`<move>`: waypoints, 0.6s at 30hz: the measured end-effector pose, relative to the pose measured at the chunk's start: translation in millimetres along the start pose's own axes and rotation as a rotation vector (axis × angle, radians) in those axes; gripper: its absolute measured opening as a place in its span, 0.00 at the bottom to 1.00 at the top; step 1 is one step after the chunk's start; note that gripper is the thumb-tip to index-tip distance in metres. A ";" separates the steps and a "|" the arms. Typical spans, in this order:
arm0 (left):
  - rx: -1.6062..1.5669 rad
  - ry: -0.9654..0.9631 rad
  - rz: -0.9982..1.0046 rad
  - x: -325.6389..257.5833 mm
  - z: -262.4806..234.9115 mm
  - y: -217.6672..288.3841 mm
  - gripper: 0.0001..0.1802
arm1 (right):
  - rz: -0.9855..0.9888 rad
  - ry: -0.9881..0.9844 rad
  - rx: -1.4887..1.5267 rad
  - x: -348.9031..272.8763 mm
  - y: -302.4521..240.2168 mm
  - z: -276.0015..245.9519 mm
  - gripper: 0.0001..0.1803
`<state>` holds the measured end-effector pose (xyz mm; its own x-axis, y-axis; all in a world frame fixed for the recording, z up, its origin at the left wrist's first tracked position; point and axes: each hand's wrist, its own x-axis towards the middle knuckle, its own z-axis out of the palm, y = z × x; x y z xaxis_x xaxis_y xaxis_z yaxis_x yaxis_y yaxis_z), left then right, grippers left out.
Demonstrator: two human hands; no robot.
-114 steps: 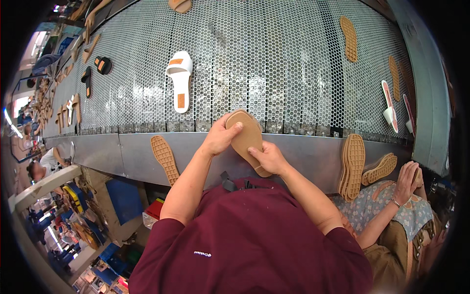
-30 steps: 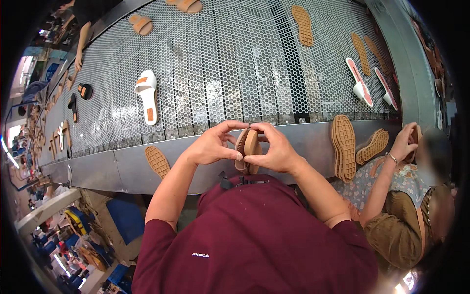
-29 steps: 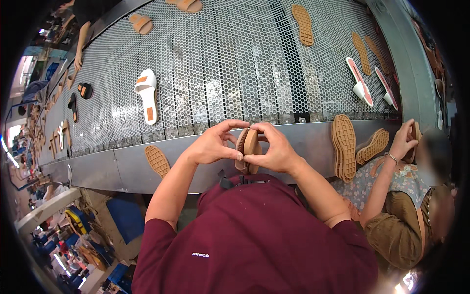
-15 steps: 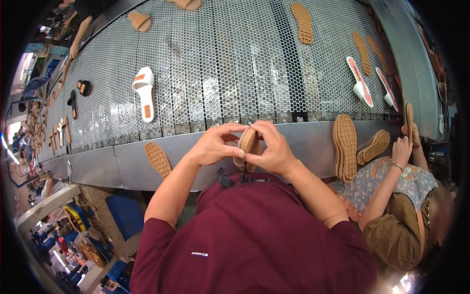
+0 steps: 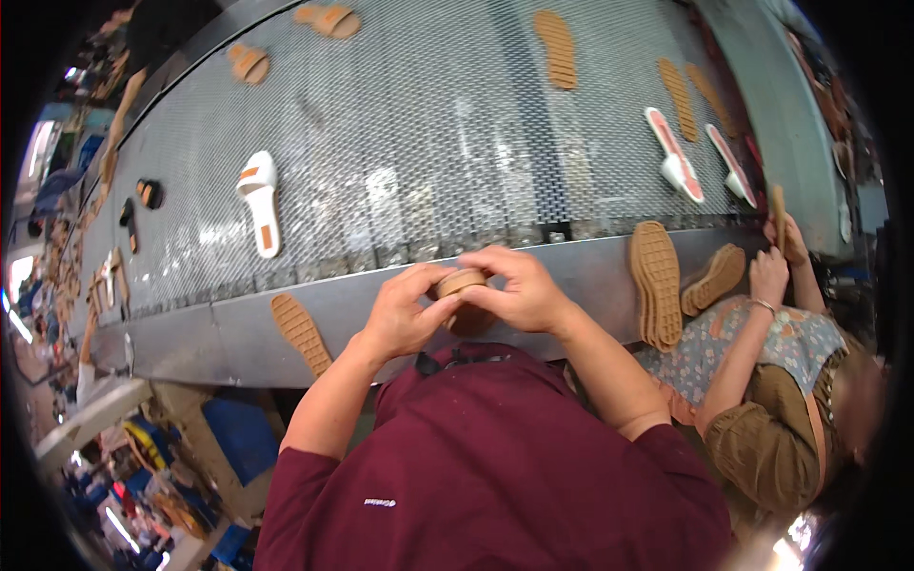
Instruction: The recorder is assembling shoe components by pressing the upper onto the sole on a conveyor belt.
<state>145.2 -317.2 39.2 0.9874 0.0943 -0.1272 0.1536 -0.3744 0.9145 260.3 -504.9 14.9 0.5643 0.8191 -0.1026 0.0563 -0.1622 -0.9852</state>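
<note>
Between my two hands, just in front of my body, is a tan sandal point(image 5: 464, 280) seen end-on; its far parts are covered by my fingers. My left hand point(image 5: 407, 306) grips its left side with thumb and fingers. From the right, my right hand point(image 5: 515, 289) pinches it the same way. Both hands are above the metal ledge point(image 5: 381, 297). On that ledge a tan outsole point(image 5: 301, 332) with a grid tread lies left of my left hand. A stack of tan outsoles point(image 5: 655, 285) rests to the right of my right hand.
Beyond the ledge runs a mesh conveyor point(image 5: 381, 143) carrying a white sandal point(image 5: 259, 203), tan sandals point(image 5: 330, 21), black sandals point(image 5: 149, 193), loose outsoles point(image 5: 556, 49) and white uppers with pink insides point(image 5: 674, 155). At right, a co-worker's hands point(image 5: 776, 262) hold a tan sole beside another outsole pile point(image 5: 714, 280).
The sandal in my hands has tipped, so its end now faces up at me. My hands have shifted slightly lower. The conveyor's shoes appear slightly further left.
</note>
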 end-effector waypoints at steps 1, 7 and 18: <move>0.069 -0.019 0.037 3.5 -0.3 -2.3 0.17 | -0.040 -0.015 -0.041 5.2 -6.8 -3.5 0.16; 0.254 0.020 0.245 16.1 -19.3 14.2 0.19 | -0.178 0.021 0.054 19.1 -7.8 -8.9 0.21; 0.687 0.218 -0.029 9.3 -42.7 -107.5 0.22 | 0.510 1.319 -0.407 -43.2 112.7 -267.2 0.41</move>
<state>136.3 -236.7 -43.9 0.9633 0.2684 -0.0025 0.2401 -0.8576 0.4548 462.4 -705.6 -55.0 0.9073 -0.4205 -0.0026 -0.2785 -0.5961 -0.7530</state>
